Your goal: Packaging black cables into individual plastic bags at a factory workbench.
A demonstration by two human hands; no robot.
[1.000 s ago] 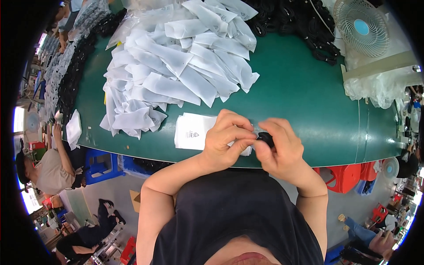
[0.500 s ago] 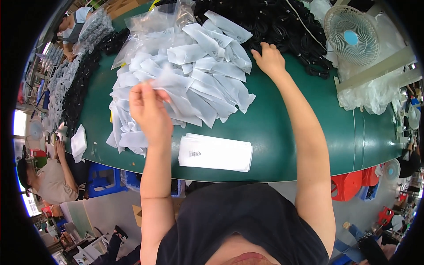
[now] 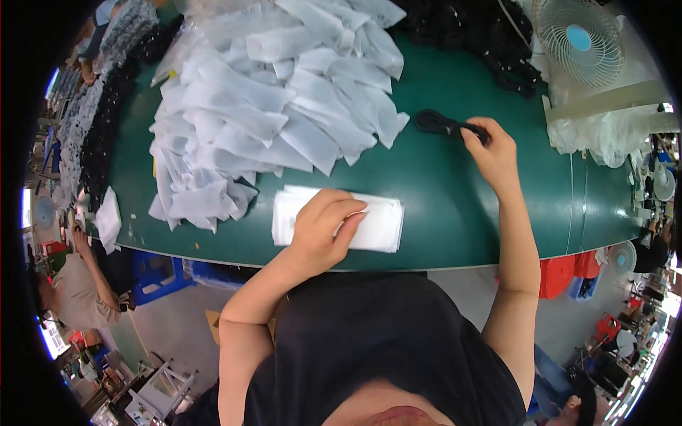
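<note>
Nearby, pouch heap [image 3: 245, 92] beside black cable [image 3: 435, 123] in right hand [image 3: 495, 150]; fan [image 3: 579, 38] farther right.

This is a workshop, more factory floor than home or office. The long green tabletop [image 3: 462, 206] is heaped with white pouches [image 3: 270, 99], and black cords [image 3: 472, 32] lie massed along its far side; a long dark row [image 3: 106, 135] runs down the left. Clear bags [image 3: 590, 142] bunch at the right, near a big fan [image 3: 579, 39], with a smaller fan [image 3: 623, 257] lower down. A blue stool [image 3: 156, 275] and a red stool [image 3: 558, 277] stand by the edge on plain grey floor [image 3: 163, 312]. Over to the left there's a co-worker [image 3: 82, 287] at the same edge, and cluttered workstations [image 3: 625, 341] crowd the room behind.
</note>
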